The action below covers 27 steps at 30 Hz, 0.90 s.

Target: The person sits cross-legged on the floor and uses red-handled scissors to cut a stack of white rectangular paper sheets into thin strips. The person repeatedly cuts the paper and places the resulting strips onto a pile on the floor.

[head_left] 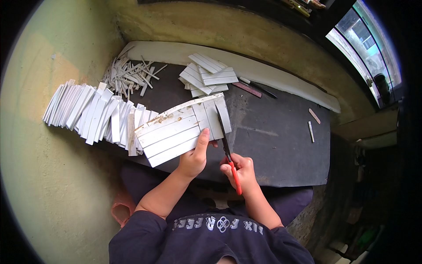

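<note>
My left hand [195, 155] grips a white sheet [173, 136] by its near edge, thumb on top. Dark lines are drawn across the sheet, and its far edge is rough with brown stains. In my right hand [244, 169] is a pair of scissors [231, 169] with red handles and dark blades. The blades reach over the sheet's right end, along a line there, and a narrow strip at that end bends slightly away. Whether the blades are fully closed is hard to see.
Many cut white strips [83, 108] stand in a row at the left edge of the black table [281, 149]. Thin offcuts [129, 75] lie heaped behind them. Lined white pieces [206, 75] are stacked at the back, beside a reddish flat bar [247, 89] and a dark pen-like tool [263, 90]. Two small sticks [311, 131] lie right.
</note>
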Each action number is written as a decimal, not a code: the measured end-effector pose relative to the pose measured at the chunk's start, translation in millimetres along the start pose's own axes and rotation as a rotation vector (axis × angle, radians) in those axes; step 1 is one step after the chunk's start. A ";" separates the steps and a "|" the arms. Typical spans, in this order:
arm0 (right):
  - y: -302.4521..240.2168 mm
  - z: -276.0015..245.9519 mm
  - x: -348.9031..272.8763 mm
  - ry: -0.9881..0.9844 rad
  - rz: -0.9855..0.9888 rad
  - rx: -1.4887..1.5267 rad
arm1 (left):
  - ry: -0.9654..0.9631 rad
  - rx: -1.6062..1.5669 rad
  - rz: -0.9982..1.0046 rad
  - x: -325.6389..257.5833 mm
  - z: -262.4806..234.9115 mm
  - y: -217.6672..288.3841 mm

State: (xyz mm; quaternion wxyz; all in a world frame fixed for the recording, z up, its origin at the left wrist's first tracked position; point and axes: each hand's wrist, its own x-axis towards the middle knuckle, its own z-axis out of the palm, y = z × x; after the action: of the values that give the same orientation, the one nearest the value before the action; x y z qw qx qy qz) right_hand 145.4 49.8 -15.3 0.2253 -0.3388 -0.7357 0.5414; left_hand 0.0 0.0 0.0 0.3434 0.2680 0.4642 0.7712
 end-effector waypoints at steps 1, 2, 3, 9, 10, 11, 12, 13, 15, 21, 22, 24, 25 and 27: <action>0.8 0.5 0.1 0.005 -0.007 -0.017 | 0.003 -0.005 0.002 -0.1 -0.2 -0.6; 1.4 1.0 0.1 0.010 -0.013 -0.034 | 0.007 -0.010 0.003 -0.2 -0.3 -0.7; 2.0 2.8 0.6 0.021 -0.022 -0.035 | 0.007 -0.003 0.008 0.2 -0.7 0.2; 3.8 3.8 0.0 0.018 -0.060 -0.111 | 0.023 -0.013 0.004 -0.3 -1.6 -0.3; 5.2 4.3 0.0 0.026 -0.071 -0.112 | 0.022 -0.021 0.002 -0.3 -2.3 -1.3; 6.1 4.9 0.0 0.034 -0.082 -0.114 | 0.022 -0.029 0.000 -0.4 -3.3 -2.5; 5.8 5.6 0.2 0.045 -0.082 -0.102 | 0.012 -0.093 -0.011 0.0 -5.9 -3.9; 5.4 6.6 0.1 0.057 -0.082 -0.091 | 0.002 -0.157 -0.022 0.1 -9.6 -5.8; 4.1 8.1 0.1 0.070 -0.088 -0.075 | 0.032 -0.240 -0.050 0.9 -10.6 -5.6; -1.7 5.3 -1.2 0.030 -0.068 -0.073 | 0.115 -0.231 -0.108 -0.4 -6.5 -4.7; -3.3 3.2 -1.7 0.012 -0.058 -0.080 | 0.113 -0.233 -0.112 -0.7 -6.3 -4.4; -8.7 0.0 -2.4 -0.018 -0.037 -0.066 | 0.112 -0.200 -0.159 -3.1 -7.1 -5.5; -12.8 -1.8 -2.3 -0.031 -0.025 -0.046 | 0.114 -0.165 -0.203 -5.7 -8.7 -8.3; -17.8 -4.0 -1.3 -0.046 -0.019 -0.013 | 0.085 -0.117 -0.234 -11.0 -9.1 -12.8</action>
State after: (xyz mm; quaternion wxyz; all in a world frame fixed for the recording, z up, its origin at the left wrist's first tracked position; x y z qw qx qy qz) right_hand 144.5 48.2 3.0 0.2111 -0.3210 -0.7474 0.5419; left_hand 3.7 -9.2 -16.4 0.4260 0.1586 0.4606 0.7623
